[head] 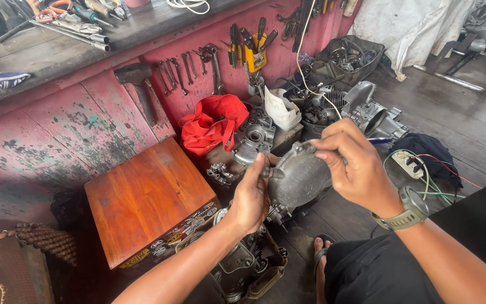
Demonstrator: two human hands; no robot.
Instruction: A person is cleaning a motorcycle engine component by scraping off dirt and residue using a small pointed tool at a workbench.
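My left hand (251,197) pinches a small dark metal part against the edge of a round grey engine cover (299,180) held up in front of me. On the cover's right side my right hand (355,166), with a green watch on its wrist, grips the rim and holds a thin tool against it. Below the cover sits a greasy engine block (243,264) on the floor.
A brown wooden box (147,197) stands to the left by a worn pink wall with hanging wrenches (178,70) and a hammer (139,84). A red bag (212,124), engine parts (367,110), a power strip (412,163) and cables lie beyond. My sandalled foot (319,259) rests below.
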